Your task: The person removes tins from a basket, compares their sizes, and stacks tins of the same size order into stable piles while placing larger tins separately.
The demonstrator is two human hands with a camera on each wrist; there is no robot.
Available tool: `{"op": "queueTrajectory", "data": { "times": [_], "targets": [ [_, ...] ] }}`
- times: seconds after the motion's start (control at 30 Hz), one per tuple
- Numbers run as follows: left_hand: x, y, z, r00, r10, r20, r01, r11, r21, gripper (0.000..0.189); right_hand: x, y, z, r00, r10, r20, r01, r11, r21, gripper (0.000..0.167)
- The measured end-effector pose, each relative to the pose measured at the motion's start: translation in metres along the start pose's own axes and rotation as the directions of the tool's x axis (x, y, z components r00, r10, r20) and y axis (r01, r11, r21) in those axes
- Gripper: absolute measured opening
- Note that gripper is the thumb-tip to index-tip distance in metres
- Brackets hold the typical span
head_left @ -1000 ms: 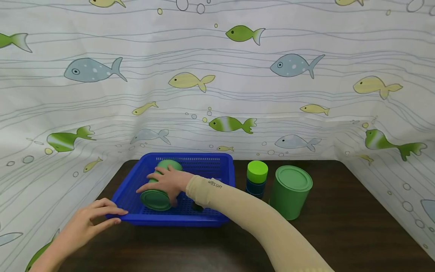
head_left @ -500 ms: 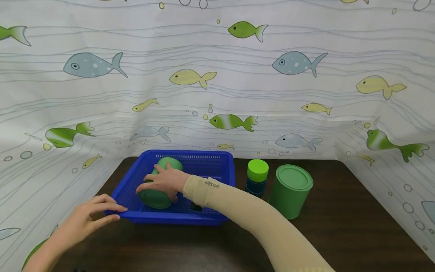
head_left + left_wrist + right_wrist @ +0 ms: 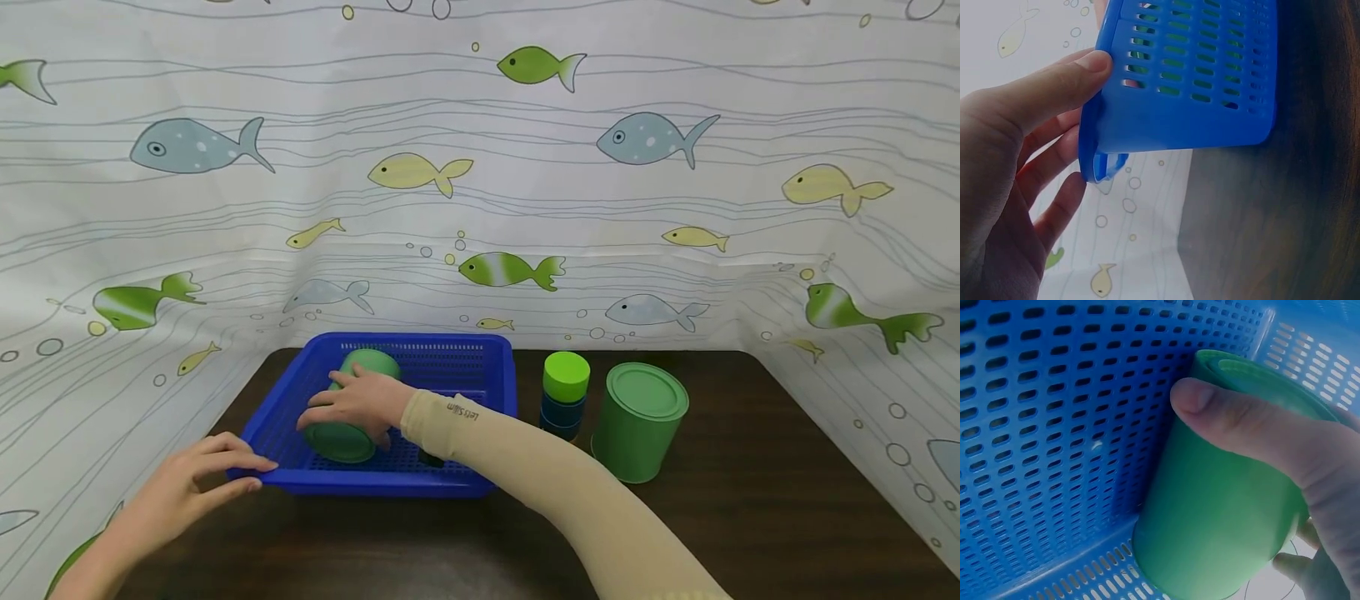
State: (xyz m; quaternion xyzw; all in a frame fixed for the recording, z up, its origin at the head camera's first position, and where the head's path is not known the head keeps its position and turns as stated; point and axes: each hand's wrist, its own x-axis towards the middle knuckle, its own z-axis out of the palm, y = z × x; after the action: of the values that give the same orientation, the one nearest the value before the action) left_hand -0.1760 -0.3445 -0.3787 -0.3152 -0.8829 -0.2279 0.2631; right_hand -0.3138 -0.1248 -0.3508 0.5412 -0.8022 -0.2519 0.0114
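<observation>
A blue plastic basket point(image 3: 390, 481) with slotted walls stands on the dark table. My left hand point(image 3: 187, 483) pinches its near left corner; in the left wrist view the thumb point(image 3: 1072, 78) presses one side of the rim, with the fingers on the other. Inside the basket, on the left, a green can point(image 3: 341, 443) lies on its side. My right hand point(image 3: 360, 404) grips the can from above. The right wrist view shows the thumb point(image 3: 1229, 415) across the can's side near its lidded end, while other fingertips wrap the opposite side.
A small black object point(image 3: 430, 458) is in the basket, partly hidden by the sleeved right arm point(image 3: 540, 467). Right of the basket stand a dark blue jar with a lime lid point(image 3: 566, 377) and a large upright green can point(image 3: 641, 425). Fish-patterned sheeting point(image 3: 480, 192) encloses the table.
The head view has shifted slightly. The right hand's fingers have settled a little lower and further left over the can; the left hand stays at the basket corner.
</observation>
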Motion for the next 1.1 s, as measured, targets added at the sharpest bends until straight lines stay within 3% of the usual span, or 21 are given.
{"op": "queueTrajectory", "data": {
  "times": [0.6, 1.1],
  "targets": [
    [-0.001, -0.002, 0.001, 1.000, -0.001, 0.006, 0.001, 1.000, 0.003, 0.057, 0.009, 0.004, 0.001, 0.999, -0.032, -0.023, 0.032, 1.000, 0.000, 0.110],
    [-0.001, 0.000, -0.002, 1.000, 0.003, 0.003, -0.003, 1.000, 0.017, 0.054, 0.011, 0.008, 0.006, 0.997, -0.031, -0.074, 0.037, 0.996, 0.083, 0.107]
  ]
}}
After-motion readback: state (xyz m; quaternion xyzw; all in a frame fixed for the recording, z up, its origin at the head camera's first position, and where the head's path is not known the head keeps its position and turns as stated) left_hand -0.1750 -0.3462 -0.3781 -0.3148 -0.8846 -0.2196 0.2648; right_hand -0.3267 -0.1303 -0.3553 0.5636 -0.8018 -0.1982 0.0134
